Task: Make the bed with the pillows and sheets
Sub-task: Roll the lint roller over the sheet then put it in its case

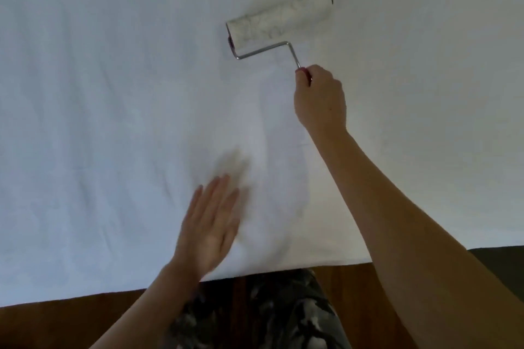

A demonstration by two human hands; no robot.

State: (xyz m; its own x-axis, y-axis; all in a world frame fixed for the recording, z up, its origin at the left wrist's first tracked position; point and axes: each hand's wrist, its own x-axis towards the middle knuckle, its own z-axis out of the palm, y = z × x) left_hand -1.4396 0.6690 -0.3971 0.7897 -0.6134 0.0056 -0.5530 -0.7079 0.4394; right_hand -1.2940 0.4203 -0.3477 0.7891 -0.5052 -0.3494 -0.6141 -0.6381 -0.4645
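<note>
Sheet of plain white cloth lies spread over the bed and fills nearly everything I can see from beside it, its near hem running along just above the wooden floor. No pillows are in sight. The right hand has its fingers wrapped round the red grip of a lint roller, whose pale, already soiled drum lies flat on the cloth out toward the middle of the bed, the wire arm angling back to the fist. The left hand is flat with fingers straight and together, low over the sheet near the hem; it is blurred, so I cannot tell whether the palm actually touches, though a soft shadow sits just beyond the fingertips. The two hands are well apart. This looks to me like the cleaning and smoothing stage, with the covering and pillows not yet dealt with. To do it well, I would keep the drum square to the cloth under light, even pressure, work in straight overlapping lanes, and let the flat hand pin the fabric ahead so the roller does not drag up the faint creases toward the left.
</note>
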